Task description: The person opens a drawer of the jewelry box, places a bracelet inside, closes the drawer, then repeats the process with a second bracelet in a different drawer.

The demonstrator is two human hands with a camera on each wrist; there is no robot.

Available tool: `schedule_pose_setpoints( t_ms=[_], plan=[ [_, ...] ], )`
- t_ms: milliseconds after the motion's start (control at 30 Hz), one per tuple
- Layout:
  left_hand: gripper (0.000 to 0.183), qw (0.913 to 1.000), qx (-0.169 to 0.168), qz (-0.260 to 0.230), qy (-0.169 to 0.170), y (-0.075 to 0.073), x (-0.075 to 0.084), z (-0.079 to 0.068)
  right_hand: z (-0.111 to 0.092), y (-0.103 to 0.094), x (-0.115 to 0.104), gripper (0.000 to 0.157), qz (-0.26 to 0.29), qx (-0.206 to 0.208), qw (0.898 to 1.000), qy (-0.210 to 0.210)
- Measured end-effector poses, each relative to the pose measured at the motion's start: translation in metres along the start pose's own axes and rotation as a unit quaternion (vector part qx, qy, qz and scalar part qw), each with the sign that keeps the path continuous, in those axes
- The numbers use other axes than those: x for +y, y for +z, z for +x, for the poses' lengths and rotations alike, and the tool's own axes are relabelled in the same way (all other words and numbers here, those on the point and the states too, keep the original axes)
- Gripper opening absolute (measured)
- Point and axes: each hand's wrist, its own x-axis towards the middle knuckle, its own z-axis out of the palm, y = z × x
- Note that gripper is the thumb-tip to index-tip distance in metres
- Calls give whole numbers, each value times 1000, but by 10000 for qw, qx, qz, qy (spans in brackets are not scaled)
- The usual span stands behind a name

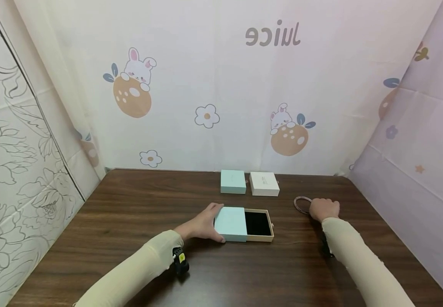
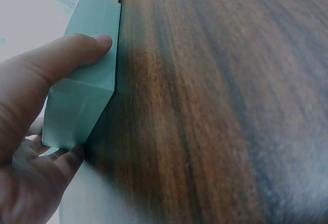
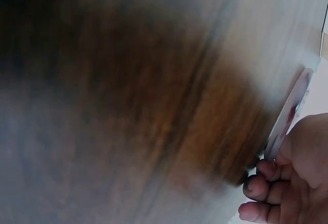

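Observation:
My left hand (image 1: pixel 203 224) grips the left end of a pale turquoise drawer box (image 1: pixel 231 223). In the left wrist view the thumb lies along one side of the box (image 2: pixel 91 75), and the fingers bend round the other side. The box's tan-edged drawer (image 1: pixel 260 239) sticks out to the right and shows a black lining. Further right, my right hand (image 1: pixel 324 209) pinches a pinkish-grey bangle (image 1: pixel 301 197) by its right side, low over the table. In the right wrist view the bangle (image 3: pixel 288 119) stands edge-on between thumb and fingers, with the other fingers curled.
A smaller closed turquoise box (image 1: pixel 233 182) and a white box (image 1: pixel 264 184) with small print stand side by side behind the open one. They rest on the dark wooden table (image 1: pixel 137 200). Patterned curtains (image 1: pixel 214 76) border it at the back and sides.

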Motion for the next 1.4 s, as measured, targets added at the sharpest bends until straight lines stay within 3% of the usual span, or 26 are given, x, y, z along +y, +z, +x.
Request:
schedule_pose_setpoints(
  t_ms=[533, 1400],
  plan=[
    [108, 10000, -5, 48, 24, 0, 1, 0, -9, -4, -18, 24, -86, 349, 9979, -544],
    [106, 10000, -10, -83, 50, -1, 6, -3, -44, -21, -64, 23, -479, 1119, 9828, -1391]
  ],
)
